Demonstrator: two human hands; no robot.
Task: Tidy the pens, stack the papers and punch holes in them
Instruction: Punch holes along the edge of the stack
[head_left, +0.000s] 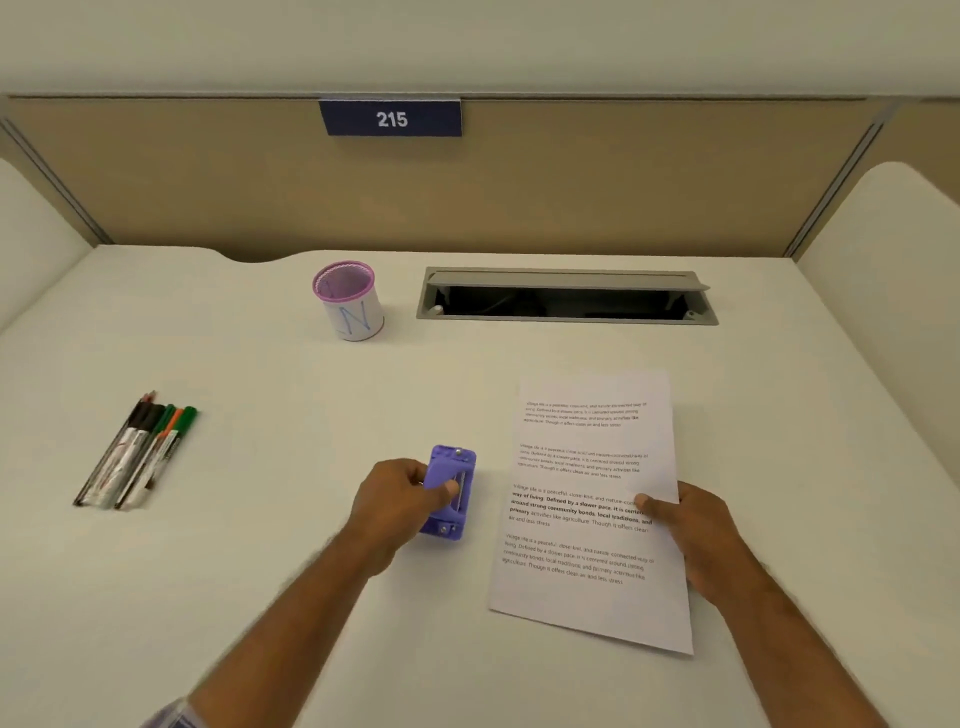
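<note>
A purple hole punch (450, 488) stands on the white desk (260, 571) near the middle, and my left hand (400, 504) grips its left side with the thumb across its top. To its right lies a stack of printed papers (592, 499), slightly turned. My right hand (691, 535) holds the stack's right edge, thumb on top of the sheet. Several pens and markers (140, 452) lie side by side at the left of the desk. A pink-rimmed mesh pen cup (349, 301) with a white label stands upright at the back; nothing shows inside it.
An open grey cable tray (566, 299) is sunk into the desk at the back right. A beige partition with a blue sign reading 215 (392, 118) closes the far side. White side panels flank the desk left and right.
</note>
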